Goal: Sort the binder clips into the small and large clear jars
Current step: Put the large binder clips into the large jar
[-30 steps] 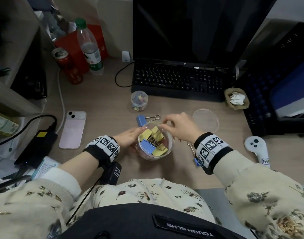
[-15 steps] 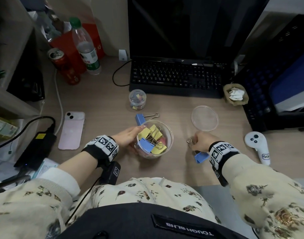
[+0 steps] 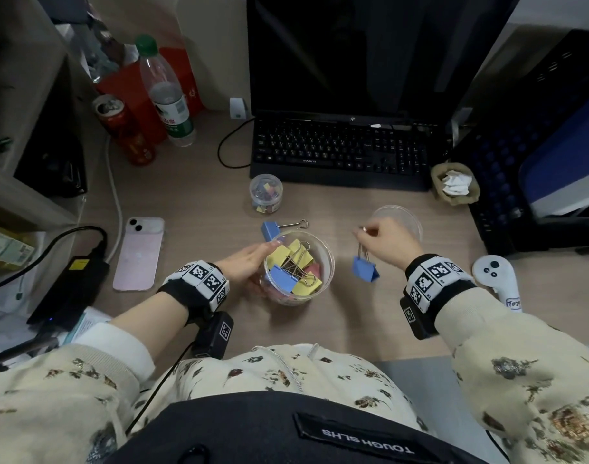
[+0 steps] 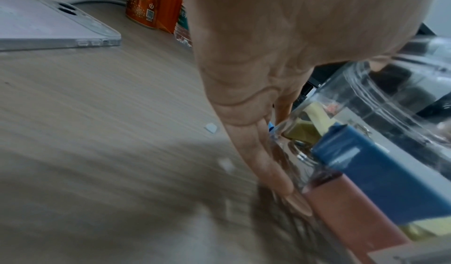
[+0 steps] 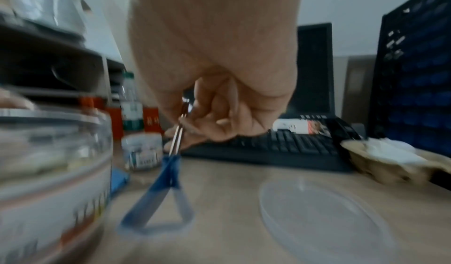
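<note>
The large clear jar (image 3: 323,249) stands open near the desk's front and holds several big yellow, blue and pink binder clips (image 3: 294,266). My left hand (image 3: 242,264) cups its left wall, fingers lying along the glass (image 4: 268,164). My right hand (image 3: 383,241) pinches the wire handles of a blue binder clip (image 3: 365,269), which hangs above the desk right of the jar (image 5: 168,187). Another blue clip (image 3: 271,228) lies on the desk behind the jar. The small clear jar (image 3: 265,193), with small clips inside, stands farther back, lid on.
The large jar's clear lid (image 3: 406,217) lies flat behind my right hand. A keyboard (image 3: 336,152) and dark monitor fill the back. A pink phone (image 3: 139,254), a can (image 3: 124,128) and a bottle (image 3: 167,95) are left; a white controller (image 3: 495,277) right.
My right hand left the large jar's rim, swung right and down to the desk, took the blue clip by its handles and lifted it. The left hand stayed on the jar.
</note>
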The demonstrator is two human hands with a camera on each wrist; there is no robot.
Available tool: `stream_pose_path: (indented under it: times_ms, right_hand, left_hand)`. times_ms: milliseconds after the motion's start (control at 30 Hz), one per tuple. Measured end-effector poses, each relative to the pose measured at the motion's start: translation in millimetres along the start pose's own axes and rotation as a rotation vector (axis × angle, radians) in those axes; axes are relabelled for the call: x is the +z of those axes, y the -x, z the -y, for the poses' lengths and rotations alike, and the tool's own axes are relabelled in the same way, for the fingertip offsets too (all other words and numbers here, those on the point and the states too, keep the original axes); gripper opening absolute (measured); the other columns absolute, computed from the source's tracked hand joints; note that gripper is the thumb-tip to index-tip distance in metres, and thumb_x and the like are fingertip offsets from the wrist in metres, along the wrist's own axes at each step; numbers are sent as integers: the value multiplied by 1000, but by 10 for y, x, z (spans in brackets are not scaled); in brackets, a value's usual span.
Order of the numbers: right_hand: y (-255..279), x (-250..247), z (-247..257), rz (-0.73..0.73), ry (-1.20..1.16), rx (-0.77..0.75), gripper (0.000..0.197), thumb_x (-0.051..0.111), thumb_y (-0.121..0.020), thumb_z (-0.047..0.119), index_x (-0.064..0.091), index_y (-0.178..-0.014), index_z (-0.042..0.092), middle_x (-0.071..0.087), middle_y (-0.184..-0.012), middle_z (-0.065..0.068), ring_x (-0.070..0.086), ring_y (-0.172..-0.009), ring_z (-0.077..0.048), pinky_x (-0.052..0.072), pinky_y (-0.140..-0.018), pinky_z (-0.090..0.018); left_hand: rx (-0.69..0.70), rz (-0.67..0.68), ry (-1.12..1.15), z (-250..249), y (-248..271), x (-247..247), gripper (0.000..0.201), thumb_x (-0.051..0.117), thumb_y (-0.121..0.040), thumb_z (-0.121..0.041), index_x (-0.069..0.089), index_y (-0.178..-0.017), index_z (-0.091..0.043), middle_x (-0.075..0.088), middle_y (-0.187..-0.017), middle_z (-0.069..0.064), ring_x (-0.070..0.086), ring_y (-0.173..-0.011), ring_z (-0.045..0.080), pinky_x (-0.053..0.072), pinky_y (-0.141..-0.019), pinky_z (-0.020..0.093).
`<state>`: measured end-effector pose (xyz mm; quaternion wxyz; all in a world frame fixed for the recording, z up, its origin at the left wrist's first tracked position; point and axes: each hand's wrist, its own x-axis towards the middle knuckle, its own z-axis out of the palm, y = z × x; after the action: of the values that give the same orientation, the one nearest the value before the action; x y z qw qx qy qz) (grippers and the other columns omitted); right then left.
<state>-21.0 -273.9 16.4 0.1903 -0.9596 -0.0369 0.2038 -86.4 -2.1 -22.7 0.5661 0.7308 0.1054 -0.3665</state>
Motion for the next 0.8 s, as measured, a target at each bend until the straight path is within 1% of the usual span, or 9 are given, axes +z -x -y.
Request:
stream_pose_path:
  times_ms: [133,233,367,467,567,633,667,733,800]
  right_hand:
    - [85,-265,367,-325,-129,-157,51,54,-95,39,46,-55,8,42,-49,-2,39,-53,-20,28,-50,-33]
    - [135,-351,563,-408,-222,-256,52,54,-95,39,55,-57,5,50,-50,-6,42,-51,-19,32,-51,-33]
    - [138,-283,777,-241,-328,-314,48,56,-94,41,67,-61,7,57,-49,-3,45,-43,-10,40,-53,-30]
    - [120,-102,839,-184,-340,-280,52,53,-92,47,70,-66,5,68,-60,-9,58,-51,-22,51,-62,-33]
    - [96,102,825,-170,-482,-183,53,56,-90,45,70,-72,-2,68,-64,-18,56,-50,-28,51,-69,-36]
    - [116,192,829,-127,-573,-109,51,57,-91,43,72,-73,-2,71,-68,-19,52,-43,-17,53,-67,-39]
    - [143,204,841,-88,-611,-78,48,57,-93,40,73,-75,-1,72,-70,-18,52,-41,-13,53,-64,-35]
    - [187,195,853,-14,-627,-51,43,56,-96,33,74,-77,-1,71,-61,-2,50,-38,-6,47,-55,-22]
    - [200,166,841,25,-545,-79,38,57,-96,32,75,-77,4,59,-43,14,47,-35,1,37,-43,-11]
  left_hand:
    - [2,-12,0,-39,32,14,41,27,-103,-45,46,-131,-22,63,-103,7,65,-67,25,54,-58,33]
    - [-14,-13,23,-57,60,21,35,26,-103,-45,45,-121,-22,64,-95,6,65,-69,27,55,-61,35]
    - [-18,-10,57,-52,74,14,45,24,-102,-47,45,-129,-18,67,-96,12,69,-68,28,55,-58,33]
    - [-15,-13,72,-67,92,23,46,23,-102,-47,42,-131,-17,69,-94,17,69,-70,30,57,-59,34]
    - [-13,-29,135,-58,96,10,45,24,-101,-51,43,-130,-22,69,-103,25,69,-83,39,58,-76,44]
    - [-4,-57,144,-57,91,1,40,21,-101,-52,44,-124,-28,71,-102,22,69,-89,38,55,-88,46]
    - [-13,-68,159,-68,92,2,43,21,-100,-53,45,-124,-27,73,-96,20,70,-88,37,56,-86,43]
    - [-47,-81,196,-86,88,17,51,22,-98,-56,47,-125,-20,74,-82,18,71,-85,38,58,-79,37]
    - [-67,-109,200,-80,79,17,53,24,-98,-56,49,-123,-17,74,-78,17,70,-85,40,57,-79,39]
